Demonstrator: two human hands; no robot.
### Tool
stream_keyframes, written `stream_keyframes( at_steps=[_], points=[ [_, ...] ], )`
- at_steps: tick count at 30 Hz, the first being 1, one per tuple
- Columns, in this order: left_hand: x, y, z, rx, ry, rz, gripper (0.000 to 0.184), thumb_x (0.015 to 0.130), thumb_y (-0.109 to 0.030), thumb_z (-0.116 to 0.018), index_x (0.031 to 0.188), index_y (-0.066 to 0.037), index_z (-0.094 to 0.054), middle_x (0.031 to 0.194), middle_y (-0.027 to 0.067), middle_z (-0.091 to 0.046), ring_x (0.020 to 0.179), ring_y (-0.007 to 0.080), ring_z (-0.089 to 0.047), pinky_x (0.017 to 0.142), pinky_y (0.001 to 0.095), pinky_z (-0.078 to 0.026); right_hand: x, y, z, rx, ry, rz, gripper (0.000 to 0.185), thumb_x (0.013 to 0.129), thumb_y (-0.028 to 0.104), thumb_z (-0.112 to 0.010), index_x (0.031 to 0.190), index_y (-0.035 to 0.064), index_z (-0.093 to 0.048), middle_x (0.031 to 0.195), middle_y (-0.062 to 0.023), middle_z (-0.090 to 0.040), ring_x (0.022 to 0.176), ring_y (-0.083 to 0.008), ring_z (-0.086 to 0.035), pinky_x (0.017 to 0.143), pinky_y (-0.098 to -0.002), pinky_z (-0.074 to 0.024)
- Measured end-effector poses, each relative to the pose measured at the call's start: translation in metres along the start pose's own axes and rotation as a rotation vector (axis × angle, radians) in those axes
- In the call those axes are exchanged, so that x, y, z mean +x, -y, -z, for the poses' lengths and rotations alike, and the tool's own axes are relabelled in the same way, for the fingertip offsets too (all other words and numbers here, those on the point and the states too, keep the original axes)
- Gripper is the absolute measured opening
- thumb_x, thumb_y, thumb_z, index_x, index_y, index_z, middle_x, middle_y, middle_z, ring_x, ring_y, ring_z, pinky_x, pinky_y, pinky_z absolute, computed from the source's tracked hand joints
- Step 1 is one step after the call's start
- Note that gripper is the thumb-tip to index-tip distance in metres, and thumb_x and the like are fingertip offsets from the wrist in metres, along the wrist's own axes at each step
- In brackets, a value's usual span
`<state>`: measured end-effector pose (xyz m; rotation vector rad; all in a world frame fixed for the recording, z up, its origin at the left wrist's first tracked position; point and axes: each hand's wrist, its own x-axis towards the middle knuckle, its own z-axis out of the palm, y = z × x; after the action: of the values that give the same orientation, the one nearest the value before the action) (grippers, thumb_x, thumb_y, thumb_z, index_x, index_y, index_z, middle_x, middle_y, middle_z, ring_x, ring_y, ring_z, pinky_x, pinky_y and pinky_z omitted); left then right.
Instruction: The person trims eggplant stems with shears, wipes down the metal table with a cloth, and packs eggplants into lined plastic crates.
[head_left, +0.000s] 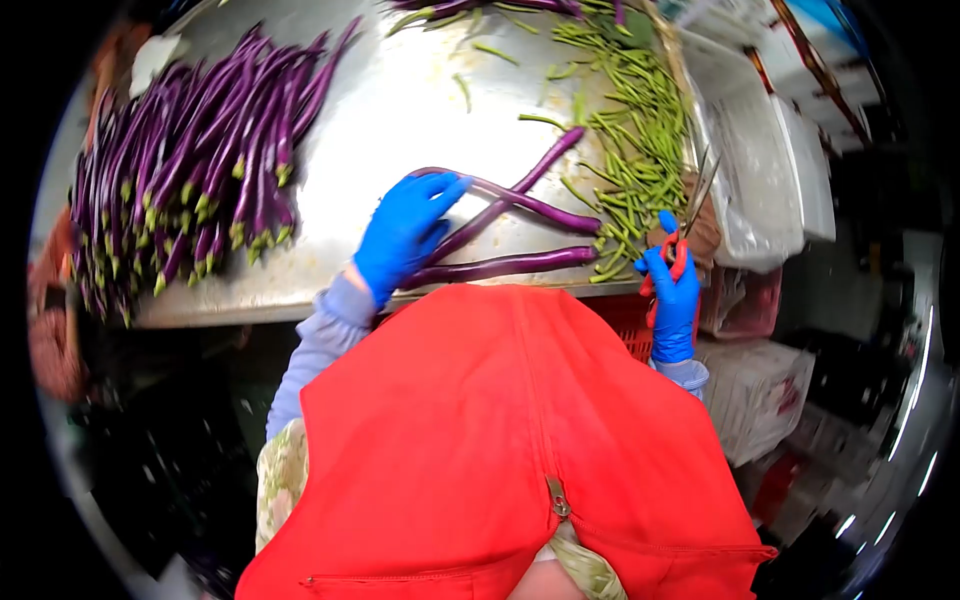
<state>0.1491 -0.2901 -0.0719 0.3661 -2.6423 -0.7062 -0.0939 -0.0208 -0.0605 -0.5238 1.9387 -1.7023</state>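
My left hand (408, 228), in a blue glove, has its fingers on the upper end of a long purple eggplant (530, 203). That eggplant crosses over a second one (552, 162), and a third (510, 265) lies below them near the table's front edge. On the right, my right hand (672, 295), also gloved in blue, is closed around red-handled scissors (680, 262), whose blades point up and away. Cut green stem pieces (640, 150) are heaped between the eggplants and the scissors.
A large pile of purple eggplants (200, 160) covers the left of the metal table (350, 150). More eggplants lie at the far edge. White plastic bins (750, 150) stand on the right, with a red crate (632, 330) under the front edge. At the far left, part of a person (55, 350) shows.
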Motion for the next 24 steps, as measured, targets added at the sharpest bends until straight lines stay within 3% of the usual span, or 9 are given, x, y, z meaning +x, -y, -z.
stream_keyframes(
  at_steps=[5, 7, 10, 13, 14, 15, 17, 21, 24],
  points=[
    [0.077, -0.03, -0.073, 0.294, 0.313, 0.022, 0.104, 0.065, -0.021, -0.08, 0.149, -0.017, -0.019, 0.138, 0.0205, -0.041, 0.124, 0.0362, -0.045, 0.103, 0.0455, -0.038, -0.036, -0.022, 0.019, 0.108, -0.176, -0.063, 0.053, 0.09, 0.013, -0.061, 0.14, 0.007, -0.044, 0.085, 0.0025, -0.05, 0.071, -0.0049, -0.047, 0.059, -0.0192, -0.0388],
    [0.095, -0.026, -0.095, 0.291, 0.367, 0.058, 0.111, 0.065, -0.024, -0.08, 0.151, -0.018, -0.011, 0.135, 0.0207, -0.046, 0.117, 0.0362, -0.052, 0.098, 0.0438, -0.043, -0.041, -0.025, 0.022, 0.122, -0.206, -0.092, 0.053, 0.09, 0.013, -0.061, 0.14, 0.0071, -0.044, 0.086, 0.0023, -0.05, 0.073, -0.0049, -0.048, 0.058, -0.0195, -0.038],
    [0.122, -0.019, -0.1, 0.269, 0.51, 0.321, 0.091, 0.072, -0.027, -0.077, 0.148, -0.015, -0.027, 0.118, 0.0212, -0.059, 0.101, 0.0344, -0.062, 0.087, 0.0405, -0.05, -0.042, -0.031, 0.02, 0.178, -0.24, -0.114, 0.053, 0.089, 0.011, -0.06, 0.139, 0.0076, -0.045, 0.085, 0.0035, -0.049, 0.071, -0.0041, -0.046, 0.056, -0.0188, -0.0359],
    [0.113, 0.03, -0.108, -0.15, 0.311, 0.288, 0.061, 0.081, -0.03, -0.07, 0.135, -0.01, -0.05, 0.099, 0.0171, -0.067, 0.081, 0.0272, -0.066, 0.07, 0.0342, -0.052, -0.034, -0.035, 0.015, 0.214, -0.234, -0.127, 0.051, 0.089, 0.01, -0.06, 0.138, 0.0085, -0.046, 0.08, 0.0056, -0.046, 0.066, -0.0026, -0.04, 0.054, -0.0178, -0.0333],
    [0.116, 0.032, -0.097, -0.469, 0.366, 0.52, 0.038, 0.086, -0.026, -0.065, 0.116, -0.004, -0.064, 0.095, 0.0159, -0.069, 0.084, 0.0226, -0.067, 0.073, 0.0372, -0.053, -0.029, -0.035, 0.013, 0.218, -0.222, -0.131, 0.051, 0.089, 0.009, -0.06, 0.138, 0.0088, -0.047, 0.078, 0.0064, -0.045, 0.064, -0.0021, -0.038, 0.053, -0.0176, -0.0324],
    [0.125, 0.037, -0.084, -0.74, 0.522, 0.823, 0.034, 0.088, -0.025, -0.063, 0.112, -0.001, -0.064, 0.093, 0.0144, -0.07, 0.08, 0.0195, -0.069, 0.069, 0.0337, -0.055, -0.024, -0.034, 0.011, 0.207, -0.216, -0.122, 0.051, 0.088, 0.009, -0.06, 0.137, 0.0091, -0.048, 0.077, 0.0069, -0.044, 0.063, -0.0019, -0.036, 0.053, -0.0176, -0.0317],
    [0.126, 0.07, -0.077, -1.041, 0.529, 0.91, 0.028, 0.091, -0.021, -0.061, 0.107, 0.001, -0.064, 0.087, 0.0134, -0.069, 0.072, 0.0209, -0.068, 0.068, 0.0313, -0.057, -0.016, -0.033, 0.005, 0.18, -0.186, -0.12, 0.05, 0.088, 0.008, -0.06, 0.137, 0.0096, -0.049, 0.075, 0.008, -0.042, 0.06, -0.0013, -0.033, 0.052, -0.0177, -0.0302],
    [0.122, 0.104, -0.052, -1.293, 0.399, 0.859, 0.034, 0.095, -0.016, -0.053, 0.123, 0.004, -0.056, 0.104, 0.0158, -0.067, 0.087, 0.0235, -0.067, 0.08, 0.0312, -0.056, 0.002, -0.031, -0.004, 0.16, -0.122, -0.118, 0.051, 0.088, 0.008, -0.061, 0.137, 0.0087, -0.048, 0.081, 0.0071, -0.048, 0.062, -0.0012, -0.034, 0.052, -0.0172, -0.0306],
    [0.103, 0.117, -0.044, -1.492, 0.376, 0.887, 0.039, 0.095, -0.016, -0.053, 0.128, 0.005, -0.051, 0.103, 0.0138, -0.066, 0.092, 0.0209, -0.066, 0.082, 0.0308, -0.055, 0.01, -0.036, -0.006, 0.159, -0.065, -0.113, 0.052, 0.088, 0.009, -0.061, 0.138, 0.0085, -0.047, 0.091, 0.0056, -0.054, 0.062, -0.0013, -0.035, 0.052, -0.0174, -0.0314]
  ],
)
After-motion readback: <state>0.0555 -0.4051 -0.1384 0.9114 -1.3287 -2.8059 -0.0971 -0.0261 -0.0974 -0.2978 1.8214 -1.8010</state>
